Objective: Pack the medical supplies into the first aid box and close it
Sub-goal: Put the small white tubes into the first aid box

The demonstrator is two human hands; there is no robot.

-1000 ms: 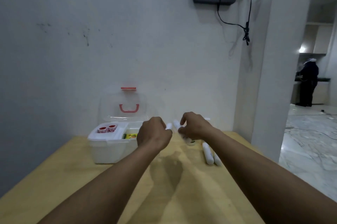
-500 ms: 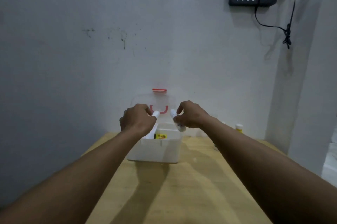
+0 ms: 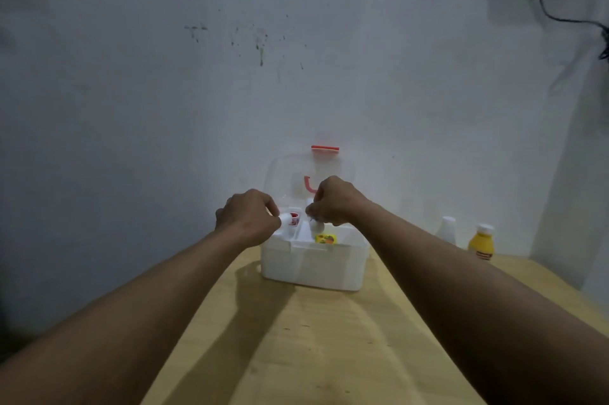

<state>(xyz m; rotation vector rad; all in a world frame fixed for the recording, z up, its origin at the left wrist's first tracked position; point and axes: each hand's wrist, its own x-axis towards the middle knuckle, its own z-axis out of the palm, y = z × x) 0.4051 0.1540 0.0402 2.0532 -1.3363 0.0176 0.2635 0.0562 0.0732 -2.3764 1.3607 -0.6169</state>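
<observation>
head view: both hands hover over the open white box (image 3: 313,267) at table (image 3: 329,355) centre; left hand (image 3: 245,218) pinches a white roll (image 3: 284,220), right hand (image 3: 333,200) grips another (image 3: 317,225). bottles (image 3: 481,241) at three o'clock.

Left hand (image 3: 247,217) clenched, right hand (image 3: 333,199) clenched, arms outstretched

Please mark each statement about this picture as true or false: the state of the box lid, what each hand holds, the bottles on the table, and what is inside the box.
1. The first aid box has its lid closed. False: it stands open.
2. The left hand and right hand each hold a white roll over the box. True.
3. A yellow bottle stands on the table, right of the box. True.
4. The box is empty. False: a yellow packet lies inside.
</observation>
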